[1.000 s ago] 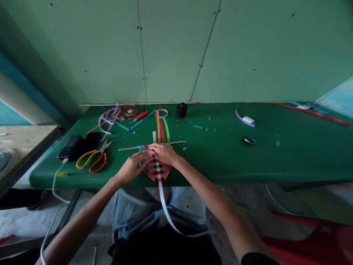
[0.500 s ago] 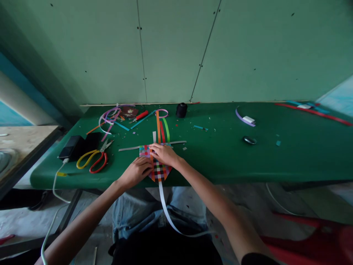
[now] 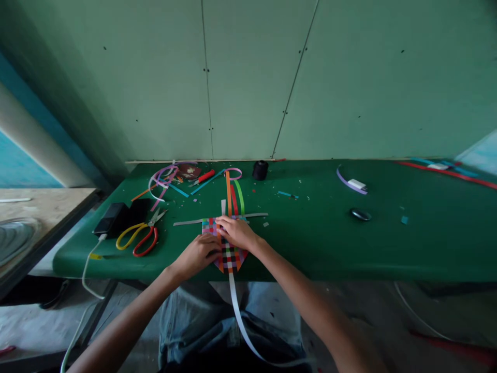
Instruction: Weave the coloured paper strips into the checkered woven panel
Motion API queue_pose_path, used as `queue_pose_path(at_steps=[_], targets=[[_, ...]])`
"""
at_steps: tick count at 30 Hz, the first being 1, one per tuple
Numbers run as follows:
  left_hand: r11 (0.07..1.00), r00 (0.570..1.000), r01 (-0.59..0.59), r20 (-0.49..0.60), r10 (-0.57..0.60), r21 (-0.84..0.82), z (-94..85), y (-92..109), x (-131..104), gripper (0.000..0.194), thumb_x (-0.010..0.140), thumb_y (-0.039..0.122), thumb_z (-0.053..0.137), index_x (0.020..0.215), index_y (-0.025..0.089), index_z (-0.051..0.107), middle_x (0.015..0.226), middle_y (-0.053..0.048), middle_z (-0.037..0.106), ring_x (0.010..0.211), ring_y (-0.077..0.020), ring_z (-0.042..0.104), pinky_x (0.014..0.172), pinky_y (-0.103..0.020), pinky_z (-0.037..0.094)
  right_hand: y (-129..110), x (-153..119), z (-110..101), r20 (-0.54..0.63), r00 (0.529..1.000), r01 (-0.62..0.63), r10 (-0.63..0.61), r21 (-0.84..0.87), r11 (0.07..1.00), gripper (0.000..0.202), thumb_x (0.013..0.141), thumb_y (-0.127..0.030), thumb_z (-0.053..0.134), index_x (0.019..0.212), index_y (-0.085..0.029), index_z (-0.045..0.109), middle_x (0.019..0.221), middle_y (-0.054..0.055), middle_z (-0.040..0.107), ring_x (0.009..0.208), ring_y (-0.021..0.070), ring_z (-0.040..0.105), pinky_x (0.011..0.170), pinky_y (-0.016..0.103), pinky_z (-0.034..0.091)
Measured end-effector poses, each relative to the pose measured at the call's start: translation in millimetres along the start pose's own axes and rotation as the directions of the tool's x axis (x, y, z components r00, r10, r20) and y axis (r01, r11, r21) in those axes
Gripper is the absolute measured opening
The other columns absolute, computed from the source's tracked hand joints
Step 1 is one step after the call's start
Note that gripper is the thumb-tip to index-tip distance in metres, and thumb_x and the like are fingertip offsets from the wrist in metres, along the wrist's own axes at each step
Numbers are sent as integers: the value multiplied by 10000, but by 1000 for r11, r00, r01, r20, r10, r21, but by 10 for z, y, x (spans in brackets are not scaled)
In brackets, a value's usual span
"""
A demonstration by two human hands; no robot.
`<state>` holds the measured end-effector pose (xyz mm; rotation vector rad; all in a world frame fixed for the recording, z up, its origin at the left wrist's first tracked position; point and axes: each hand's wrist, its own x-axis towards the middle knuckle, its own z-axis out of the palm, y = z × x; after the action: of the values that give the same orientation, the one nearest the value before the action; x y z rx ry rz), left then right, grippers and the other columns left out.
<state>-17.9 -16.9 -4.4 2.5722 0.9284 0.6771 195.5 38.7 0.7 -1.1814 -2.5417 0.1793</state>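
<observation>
A woven piece of multicoloured strips (image 3: 230, 259) lies at the front edge of the green table, with loose orange, red and green strip ends (image 3: 239, 197) pointing away from me. My left hand (image 3: 199, 254) rests on its left side, fingers curled against the weave. Over the upper middle lies my right hand (image 3: 238, 232), its fingertips pressed on the strips near my left fingers. From the lower end a long white strip (image 3: 238, 316) hangs over the table edge towards my lap. Grey strip ends (image 3: 187, 223) stick out to both sides. What the fingertips pinch is too small to tell.
Yellow-and-red-handled scissors (image 3: 146, 233) and a black box (image 3: 112, 219) with a white cable lie left. Behind are a red-handled cutter (image 3: 205, 176), strip scraps and a black thread spool (image 3: 260, 170). A mouse (image 3: 360, 214) and purple strip (image 3: 347, 182) lie right.
The view has tilted up slightly, so the table and hands sit lower in the picture. Both hands keep nearly the same place on the weave.
</observation>
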Motion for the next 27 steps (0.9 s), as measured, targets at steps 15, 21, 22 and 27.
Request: queue_pose_path(at_steps=[15, 21, 22, 27], targets=[[996, 999, 29, -32, -32, -83, 0, -8, 46, 69, 962, 196, 712, 951, 221, 775, 1063, -39, 772, 1042, -206, 700, 992, -361, 519, -13, -8, -3, 25, 999, -23, 23, -2, 1000, 378, 1094, -317, 451, 1407, -208, 633, 1494, 95, 627, 1173, 227, 720, 921, 306, 578], [999, 1000, 12, -8, -12, -36, 12, 6, 15, 115, 990, 193, 663, 964, 227, 770, 1121, -43, 757, 1103, -218, 676, 1041, -395, 481, -27, -13, -5, 21, 1000, -17, 17, -9, 1000, 379, 1097, -310, 452, 1411, -187, 625, 1493, 114, 625, 1204, 233, 709, 932, 315, 581], [999, 1000, 23, -1, -23, -37, 4, 9, 22, 120, 989, 192, 659, 958, 229, 769, 1119, -44, 751, 1099, -219, 673, 1033, -399, 485, -26, -14, -3, 22, 1000, -15, 15, -8, 1000, 381, 1098, -305, 449, 1414, -184, 622, 1494, 116, 624, 1206, 234, 708, 927, 316, 583], [998, 998, 51, 41, -50, -29, -54, 27, 74, 134, 1003, 227, 632, 960, 228, 759, 1083, -61, 697, 1099, -240, 620, 1037, -443, 490, -6, -24, 14, 17, 1000, -3, 3, -6, 1000, 383, 1088, -278, 460, 1430, -191, 609, 1502, 114, 618, 1209, 241, 707, 915, 324, 584]])
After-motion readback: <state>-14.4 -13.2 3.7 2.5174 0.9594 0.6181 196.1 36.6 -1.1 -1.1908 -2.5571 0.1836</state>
